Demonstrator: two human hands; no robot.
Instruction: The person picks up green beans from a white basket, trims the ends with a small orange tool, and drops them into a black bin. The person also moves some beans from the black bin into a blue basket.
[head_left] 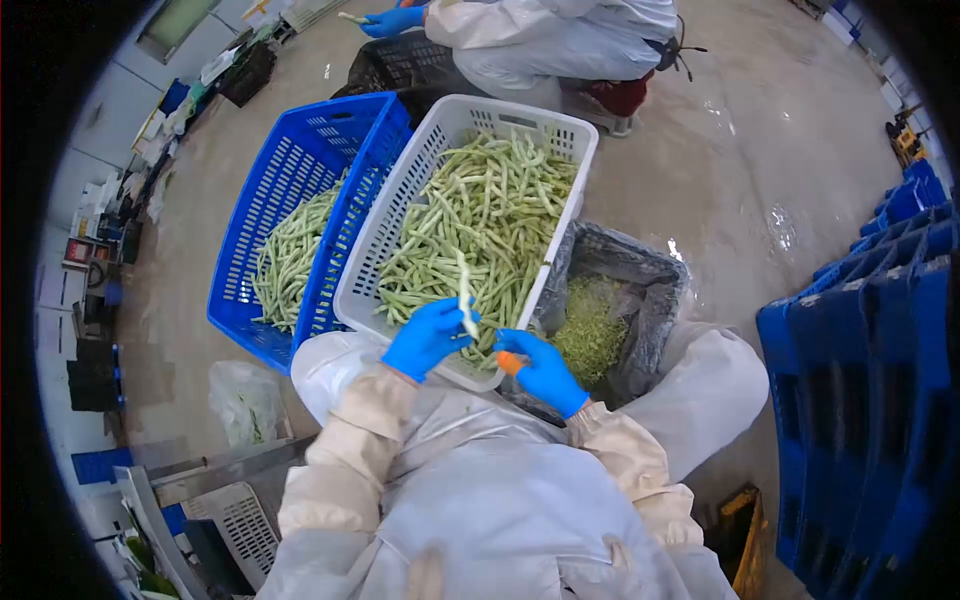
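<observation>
The person's left hand (428,337), in a blue glove, is pinching a single pale green bean (465,296) by its lower end, its grip clamped on the bean so that it is standing nearly upright over the near edge of the white basket (392,215). The right hand (542,368), also gloved in blue, is sitting just beside the left, its grip closed around a small orange-handled tool (510,363) whose blade is too small to make out. The white basket is holding a heap of green beans (480,230) and is leaning on the person's lap, with its left side overlapping a blue basket (290,170) that is carrying more beans (290,255) along its bottom. To the right of the white basket a dark crate lined with a bag (640,300) is holding a pile of fine green trimmings (590,330). Across the wet floor (760,150) another person in white clothing (560,40) is crouching, one blue-gloved hand (392,20) reaching to the left. Stacked blue crates (870,380) are standing along the right side
</observation>
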